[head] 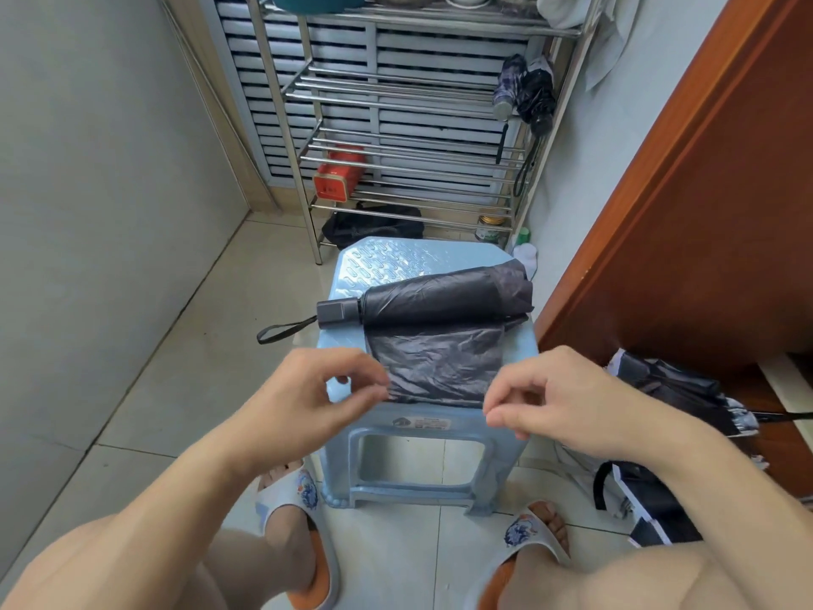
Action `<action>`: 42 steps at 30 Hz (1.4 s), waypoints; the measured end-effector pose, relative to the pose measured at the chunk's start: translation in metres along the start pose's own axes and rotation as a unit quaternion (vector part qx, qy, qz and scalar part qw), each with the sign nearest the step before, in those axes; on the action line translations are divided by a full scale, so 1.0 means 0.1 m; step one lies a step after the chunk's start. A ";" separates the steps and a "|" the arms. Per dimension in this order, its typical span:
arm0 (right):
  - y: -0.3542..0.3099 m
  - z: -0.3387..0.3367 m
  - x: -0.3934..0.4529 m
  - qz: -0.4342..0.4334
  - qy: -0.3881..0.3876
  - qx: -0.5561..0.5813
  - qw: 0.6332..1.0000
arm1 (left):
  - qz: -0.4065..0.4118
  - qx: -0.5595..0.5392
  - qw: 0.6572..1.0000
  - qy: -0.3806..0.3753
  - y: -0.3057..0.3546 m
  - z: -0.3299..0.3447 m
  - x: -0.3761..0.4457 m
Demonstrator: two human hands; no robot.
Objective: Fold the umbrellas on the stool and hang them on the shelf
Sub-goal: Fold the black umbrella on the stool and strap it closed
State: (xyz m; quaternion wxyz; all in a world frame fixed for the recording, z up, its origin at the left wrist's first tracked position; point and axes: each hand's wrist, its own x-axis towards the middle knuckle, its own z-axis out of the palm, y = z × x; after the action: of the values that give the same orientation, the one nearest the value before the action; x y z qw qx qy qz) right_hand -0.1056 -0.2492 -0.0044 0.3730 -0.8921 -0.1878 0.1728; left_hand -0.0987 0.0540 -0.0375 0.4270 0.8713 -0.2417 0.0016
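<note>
Seen from the head camera, a person stands over a pale blue plastic stool [396,261] on a tiled floor, both bare forearms reaching toward its near edge. A dark grey umbrella [444,297] lies across the seat, rolled canopy to the right, its black handle [338,314] jutting over the left edge and a black wrist strap [281,330] dangling off the side. One loose flap of canopy [440,363] spreads flat toward the near edge of the seat.

The left hand [316,389] hovers at the flap's left corner, thumb and fingers curled together at the fabric's edge (whether they actually pinch it cannot be told). The right hand [558,398] sits at the flap's right corner, fingers likewise curled, fingertips close to the cloth; contact there is also unclear.

Behind the stool stands a steel wire shelf [396,88] against a louvred white panel. Two folded umbrellas [525,92] hang from its right side, one plaid, one black, straps trailing below. A red box [338,176] rests on a lower tier, and a dark bag [374,224] lies on the floor under the shelf.

At right, beside a brown wooden door [704,191], more black-and-white umbrellas [673,389] lie heaped on the floor. The person's feet wear white slippers [290,499] with a blue print, planted either side of the stool.
</note>
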 end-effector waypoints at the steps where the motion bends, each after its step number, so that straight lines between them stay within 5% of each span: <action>1: 0.06 0.07 -0.02 -0.018 0.016 -0.045 0.999 | -0.002 0.021 0.998 0.054 -0.03 -0.03 0.01; 5: 0.15 0.33 -0.03 -0.129 0.100 -0.255 0.953 | -0.078 0.129 0.968 0.199 -0.34 -0.16 0.20; 9: 0.15 0.33 0.04 -0.139 0.079 -0.278 0.947 | -0.151 0.194 0.965 0.093 -0.57 -0.12 0.37; 13: 0.08 0.32 0.18 -0.088 0.051 -0.212 0.972 | -0.122 0.244 0.962 0.009 -0.58 -0.04 0.44; 17: 0.00 0.30 0.40 -0.019 0.031 -0.180 0.983 | -0.087 0.152 0.982 0.065 -0.56 -0.05 0.51; 21: -0.03 0.28 0.53 0.024 0.012 -0.204 0.979 | -0.139 0.069 0.986 0.064 -0.56 -0.12 0.54; 31: -0.01 0.33 0.67 0.064 0.020 -0.251 0.966 | -0.157 0.102 0.981 0.046 -0.60 -0.12 0.57; 42: -0.10 0.33 0.66 0.042 -0.015 -0.267 0.963 | -0.070 0.127 0.988 0.059 -0.67 -0.11 0.47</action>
State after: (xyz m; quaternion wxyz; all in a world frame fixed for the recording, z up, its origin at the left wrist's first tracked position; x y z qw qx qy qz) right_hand -0.0647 -0.1919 -0.0297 0.1110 -0.9635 -0.1954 0.1456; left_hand -0.0270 0.0774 -0.0711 0.3257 0.9315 -0.1523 0.0543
